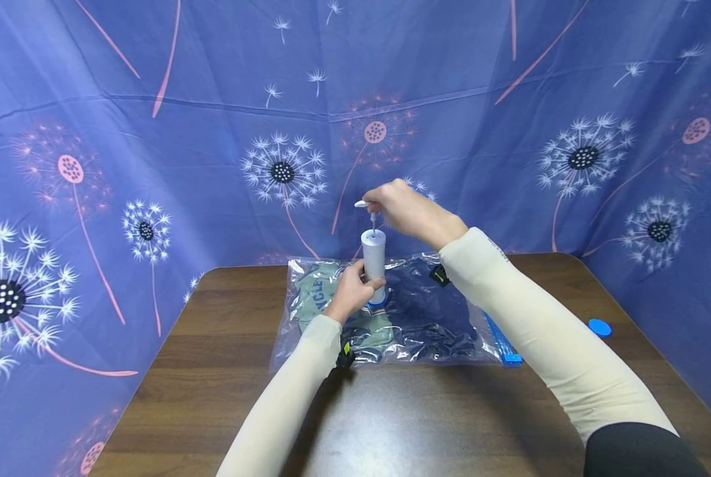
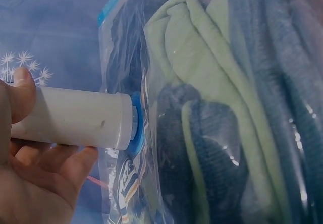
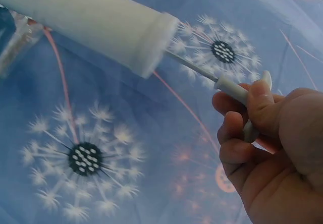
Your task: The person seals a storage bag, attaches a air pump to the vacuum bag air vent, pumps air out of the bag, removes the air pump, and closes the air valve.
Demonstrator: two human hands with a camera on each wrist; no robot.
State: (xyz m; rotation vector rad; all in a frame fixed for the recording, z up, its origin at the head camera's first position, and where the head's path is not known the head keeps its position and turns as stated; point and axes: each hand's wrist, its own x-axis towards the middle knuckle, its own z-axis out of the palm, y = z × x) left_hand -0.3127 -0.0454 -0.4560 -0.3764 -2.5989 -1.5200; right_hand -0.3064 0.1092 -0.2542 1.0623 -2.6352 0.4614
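Pump point(image 1: 374, 252): plain white. Handle point(image 1: 362, 204) also white; rod point(image 3: 194, 66) grey. Clock positions read from the pump, head view. Valve point(image 1: 378, 305), 6 o'clock: bright blue. Bag point(image 1: 280, 344): colourless, transparent. Inside it, pale green garment point(image 1: 307, 291) at 8 o'clock, teal lettering; navy garment point(image 1: 429, 298) at 4. Left wrist view shows striped fabric point(image 2: 129, 181): white, dark blue, orange. Zip strip point(image 1: 498, 334), 4 o'clock: bright blue. Disc point(image 1: 600, 328), between 3 and 4: similar blue. Worktop point(image 1: 224, 331): brown wood grain. Left sleeve point(image 1: 289, 404), 7 o'clock: cream. Backdrop point(image 1: 212, 192): violet-blue; white dandelions, black centres dotted white; pink dandelion at 12.
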